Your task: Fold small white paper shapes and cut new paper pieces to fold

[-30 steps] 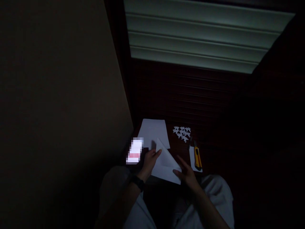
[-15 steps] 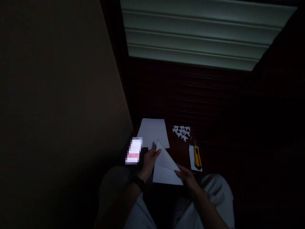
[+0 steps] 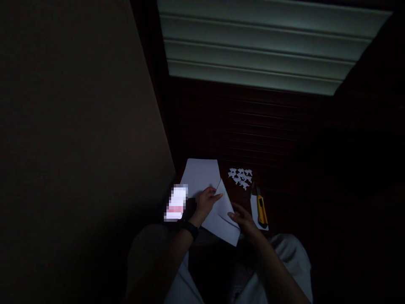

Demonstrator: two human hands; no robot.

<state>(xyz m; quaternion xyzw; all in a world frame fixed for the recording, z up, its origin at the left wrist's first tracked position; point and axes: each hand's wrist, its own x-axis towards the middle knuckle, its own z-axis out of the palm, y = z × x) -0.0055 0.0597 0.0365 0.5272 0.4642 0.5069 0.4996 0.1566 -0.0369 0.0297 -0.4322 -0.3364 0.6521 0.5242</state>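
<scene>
Folded paper (image 3: 221, 213) pinched by both hands (image 3: 207, 202), its lower edge lost in darkness.

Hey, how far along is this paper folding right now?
Done: a cluster of small folded paper pieces lies on the dark table. In hand: left hand and right hand fold a white sheet. Left: a flat sheet behind it is unfolded.
</scene>
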